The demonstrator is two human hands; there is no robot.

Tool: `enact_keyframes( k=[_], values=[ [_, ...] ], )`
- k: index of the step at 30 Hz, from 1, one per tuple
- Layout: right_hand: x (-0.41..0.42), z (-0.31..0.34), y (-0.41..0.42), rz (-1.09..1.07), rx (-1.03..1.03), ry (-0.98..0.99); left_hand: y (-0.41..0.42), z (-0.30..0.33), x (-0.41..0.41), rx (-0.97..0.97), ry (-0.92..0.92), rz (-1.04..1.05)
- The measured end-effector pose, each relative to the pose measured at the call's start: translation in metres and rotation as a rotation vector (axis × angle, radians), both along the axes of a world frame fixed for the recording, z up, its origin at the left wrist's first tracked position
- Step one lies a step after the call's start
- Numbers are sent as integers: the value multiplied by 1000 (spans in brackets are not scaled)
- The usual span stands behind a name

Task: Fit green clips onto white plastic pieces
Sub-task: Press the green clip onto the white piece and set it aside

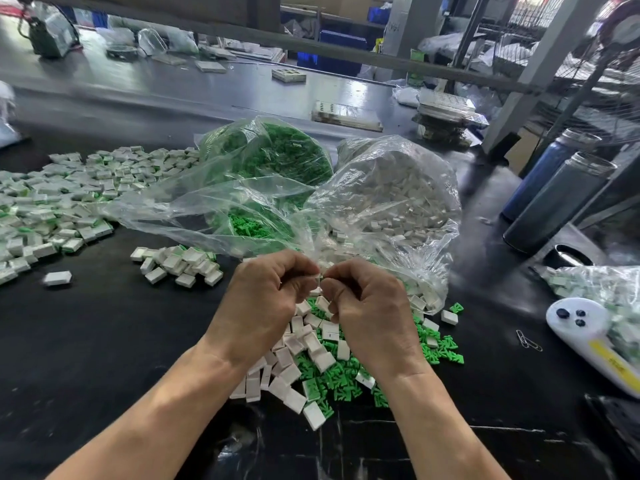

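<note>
Over a black workbench (104,341) in a cluttered workshop, left hand (263,306) and right hand (367,306) meet with curled fingers; what they pinch is hidden.

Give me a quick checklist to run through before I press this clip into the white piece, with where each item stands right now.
1. Both hands on the work: left hand and right hand meet fingertip to fingertip. Ok.
2. Clip seated squarely: hidden by the fingers. Cannot tell.
3. Loose white pieces within reach, under the hands. Ok.
4. Loose green clips within reach. Ok.
5. Finished pile apart from the loose stock, far left. Ok.
</note>
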State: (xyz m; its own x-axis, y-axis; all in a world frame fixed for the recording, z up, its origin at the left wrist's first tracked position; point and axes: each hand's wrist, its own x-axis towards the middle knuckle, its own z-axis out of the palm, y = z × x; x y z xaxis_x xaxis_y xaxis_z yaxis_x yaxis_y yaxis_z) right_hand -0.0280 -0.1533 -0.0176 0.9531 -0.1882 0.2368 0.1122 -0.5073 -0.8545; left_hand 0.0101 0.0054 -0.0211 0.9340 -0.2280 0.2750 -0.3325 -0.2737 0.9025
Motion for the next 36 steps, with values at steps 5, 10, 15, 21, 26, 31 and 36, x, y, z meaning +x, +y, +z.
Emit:
enact_keyframes(
  k=[5,10,15,21,26,31,36],
  values=[
    [-1,1,1,-2,-25,-7,2,3,0,79,-62,-14],
    [-2,3,4,-1,285,2,0,3,0,-75,33,16],
    [-3,3,8,-11,353,-17,-5,6,-2,-218,113,-6],
    [-4,4,9,5,457,-15,-4,5,0,-229,87,-10],
    [-2,7,10,0,605,-16,-10,6,-3,-248,26,18],
    [0,7,14,-8,664,127,-13,6,-6,-206,29,-23],
    [-1,8,17,-21,647,209,-19,8,-9,-157,-11,-74]
  ],
)
